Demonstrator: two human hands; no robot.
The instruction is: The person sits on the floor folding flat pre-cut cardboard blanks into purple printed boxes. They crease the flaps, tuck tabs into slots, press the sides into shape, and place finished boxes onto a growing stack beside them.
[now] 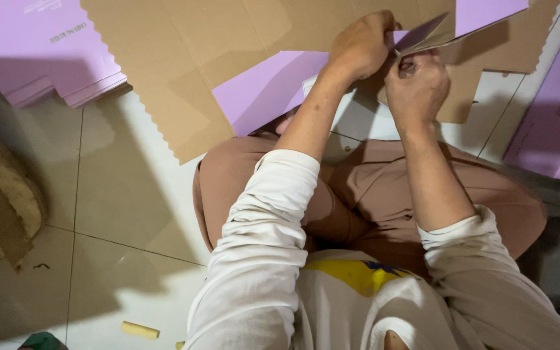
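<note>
A box-making workroom — flat purple-faced carton blanks stacked across a tiled floor.

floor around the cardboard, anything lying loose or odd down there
A small yellow stick-like piece lies loose on the tiled floor at the lower left, apart from the cardboard sheet that both hands, left hand and right hand, are folding. A dark speck sits nearby.

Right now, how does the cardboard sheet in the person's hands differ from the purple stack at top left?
The held cardboard sheet lies unfolded, its brown inside up, with one flap lifted; the purple stack lies flat on the floor, untouched. The left hand and right hand pinch the sheet's flap. Both show purple faces.
</note>
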